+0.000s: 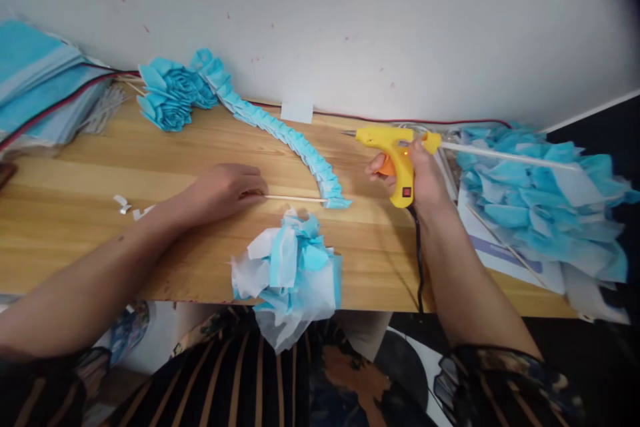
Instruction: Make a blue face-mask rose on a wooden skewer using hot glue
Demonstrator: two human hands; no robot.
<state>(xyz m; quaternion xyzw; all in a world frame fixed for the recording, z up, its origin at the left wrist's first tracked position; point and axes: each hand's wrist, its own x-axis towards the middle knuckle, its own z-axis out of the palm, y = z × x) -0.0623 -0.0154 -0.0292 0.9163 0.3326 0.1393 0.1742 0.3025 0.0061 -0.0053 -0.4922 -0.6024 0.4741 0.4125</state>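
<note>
My left hand (227,190) rests on the wooden table, its fingers closed around one end of a thin wooden stick (295,198). The stick's far end lies at the tip of a long pleated blue paper strip (287,133), which curves back toward the wall. In my right hand (423,177) is a yellow glue gun (385,138), nozzle pointing left above the table. A white glue stick (505,155) juts from its back, and its switch glows red. Between my hands, near the table's front edge, sits a crumpled blue and white paper bundle (293,273).
Finished blue paper flowers (170,93) lie at the back left, beside stacked blue sheets (37,77). A heap of blue and white paper pieces (540,200) covers the right end. White scraps (123,204) lie left of my arm. A black cord (420,260) hangs over the front edge.
</note>
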